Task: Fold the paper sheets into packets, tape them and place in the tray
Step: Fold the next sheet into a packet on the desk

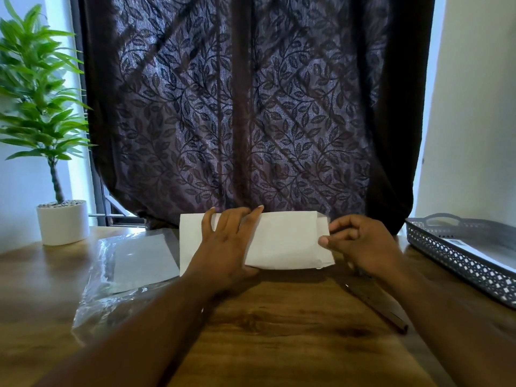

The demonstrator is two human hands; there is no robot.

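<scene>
A white paper sheet (287, 241), folded into a long band, lies on the wooden table (279, 325) near its far edge. My left hand (226, 247) rests flat on the left half of the sheet with fingers spread, pressing it down. My right hand (360, 244) pinches the sheet's right end between thumb and fingers, where a narrow flap sticks out. A grey perforated tray (458, 263) stands at the right edge of the table with a white packet or sheet (480, 255) inside. No tape is visible.
A clear plastic sleeve with more paper sheets (131, 263) lies left of the folded sheet. A dark slim tool (377, 303) lies under my right forearm. A potted plant (62, 222) stands at the far left corner. A dark patterned curtain (251, 107) hangs behind the table.
</scene>
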